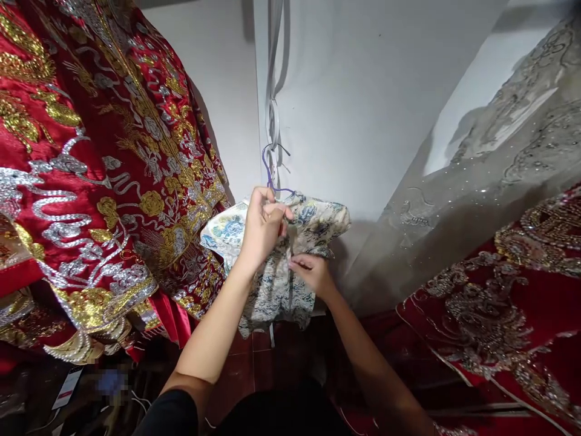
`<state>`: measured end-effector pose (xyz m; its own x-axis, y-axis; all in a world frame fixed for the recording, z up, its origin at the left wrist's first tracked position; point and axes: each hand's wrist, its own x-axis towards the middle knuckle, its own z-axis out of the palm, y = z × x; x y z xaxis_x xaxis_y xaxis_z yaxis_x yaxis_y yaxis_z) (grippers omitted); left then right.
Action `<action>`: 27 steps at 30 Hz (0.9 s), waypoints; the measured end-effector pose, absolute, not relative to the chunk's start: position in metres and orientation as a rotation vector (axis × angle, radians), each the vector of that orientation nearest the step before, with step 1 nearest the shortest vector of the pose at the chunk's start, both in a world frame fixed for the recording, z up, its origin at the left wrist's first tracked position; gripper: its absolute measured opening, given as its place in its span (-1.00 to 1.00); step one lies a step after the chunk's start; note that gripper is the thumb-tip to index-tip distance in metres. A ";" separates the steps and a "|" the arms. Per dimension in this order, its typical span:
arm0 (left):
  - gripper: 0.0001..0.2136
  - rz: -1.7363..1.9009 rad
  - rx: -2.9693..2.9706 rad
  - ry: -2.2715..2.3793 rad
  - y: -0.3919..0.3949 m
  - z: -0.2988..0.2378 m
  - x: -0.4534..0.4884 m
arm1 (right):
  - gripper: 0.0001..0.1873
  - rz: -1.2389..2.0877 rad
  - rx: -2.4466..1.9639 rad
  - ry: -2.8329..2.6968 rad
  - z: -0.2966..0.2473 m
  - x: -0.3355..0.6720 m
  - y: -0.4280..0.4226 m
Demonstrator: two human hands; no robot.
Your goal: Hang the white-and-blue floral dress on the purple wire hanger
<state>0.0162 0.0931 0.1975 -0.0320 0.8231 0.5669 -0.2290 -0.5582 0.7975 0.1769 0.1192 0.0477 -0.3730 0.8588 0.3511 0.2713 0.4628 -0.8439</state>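
Note:
A small short-sleeved floral shirt (318,217), cream with blue and yellow print, hangs on a thin purple hanger (265,162) in front of the white wall. My left hand (264,223) is closed at the shirt's neckline, thumb and fingers pinching the fabric just below the hanger. Lower down, my right hand (314,271) pinches the front edge of the shirt between thumb and fingertips. A light strip of cloth runs between the two hands. My left hand and forearm cover part of the shirt's front.
A white ring strap (273,121) on the wall carries the hanger. Red embroidered gowns (149,151) hang close on the left. At right are a sheer beaded veil (422,206) and a red beaded garment (490,309). A phone (68,386) lies at lower left.

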 end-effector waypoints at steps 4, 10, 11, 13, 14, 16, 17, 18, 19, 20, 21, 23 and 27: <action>-0.78 1.669 1.505 0.712 0.091 0.186 0.015 | -0.48 0.751 -0.788 -1.731 0.123 0.179 0.120; -0.77 1.662 1.535 0.899 0.086 0.183 0.016 | -0.68 0.580 -0.713 -1.975 0.172 0.171 0.150; -0.76 1.657 1.535 0.918 0.088 0.182 0.015 | -0.70 0.542 -0.693 -2.010 0.172 0.170 0.155; -0.76 1.636 1.540 0.936 0.092 0.178 0.014 | -0.75 0.439 -0.672 -2.061 0.173 0.169 0.160; -0.76 1.634 1.539 0.949 0.095 0.174 0.013 | -0.75 0.383 -0.676 -2.074 0.174 0.168 0.161; -0.76 1.659 1.513 1.003 0.101 0.162 0.014 | -0.76 0.311 -0.684 -2.067 0.177 0.165 0.160; -0.76 1.672 1.492 1.044 0.103 0.153 0.016 | -0.76 0.303 -0.684 -2.036 0.179 0.164 0.159; -0.76 1.675 1.469 1.093 0.105 0.142 0.018 | -0.76 0.309 -0.684 -1.978 0.182 0.164 0.159; -0.76 1.662 1.445 1.147 0.106 0.130 0.020 | -0.76 0.324 -0.683 -1.891 0.185 0.165 0.160; -0.77 1.628 1.423 1.199 0.105 0.116 0.022 | -0.76 0.338 -0.679 -1.781 0.189 0.168 0.162; -0.78 1.582 1.407 1.243 0.103 0.102 0.024 | -0.76 0.347 -0.669 -1.660 0.192 0.173 0.165; -0.78 1.495 1.394 1.311 0.098 0.078 0.027 | -0.78 0.375 -0.615 -1.443 0.195 0.190 0.172; -0.63 1.560 1.437 1.408 0.093 0.068 0.024 | -0.75 0.498 -0.544 -1.208 0.180 0.247 0.180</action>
<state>0.0243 0.0927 0.0682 -0.2453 0.9146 0.3215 0.2270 -0.2682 0.9362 0.2470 0.1805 0.1804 0.2795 0.6249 0.7290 -0.0705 0.7706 -0.6335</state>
